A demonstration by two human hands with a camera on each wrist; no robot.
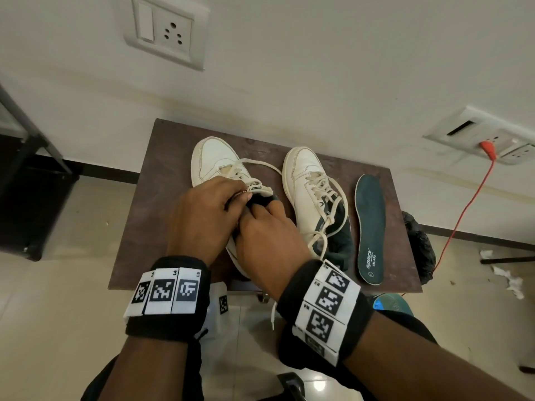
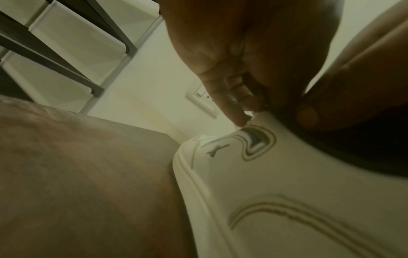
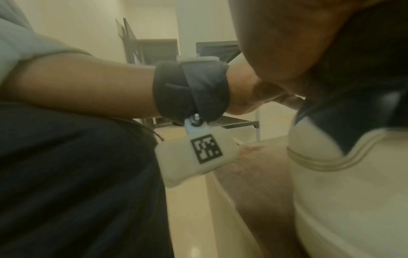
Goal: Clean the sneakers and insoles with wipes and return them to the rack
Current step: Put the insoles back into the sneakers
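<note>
Two white sneakers stand toes away from me on a small brown table (image 1: 139,227). My left hand (image 1: 241,195) pinches the tongue of the left sneaker (image 1: 214,160) and holds it up. My right hand (image 1: 260,208) reaches into that shoe's mouth, fingers curled on the dark green end of an insole (image 1: 273,198) that sticks out there; the fingertips are hidden. The left wrist view has the sneaker's white side (image 2: 287,183) close up. The right sneaker (image 1: 307,180) stands alone with loose laces. A second dark green insole (image 1: 370,227) lies flat at the table's right.
A black bag (image 1: 419,247) hangs at the table's right edge. A red cable (image 1: 463,212) runs from a wall socket (image 1: 492,140) to the floor. Crumpled white wipes (image 1: 509,282) lie on the floor at right. A black rack (image 1: 29,183) stands at left.
</note>
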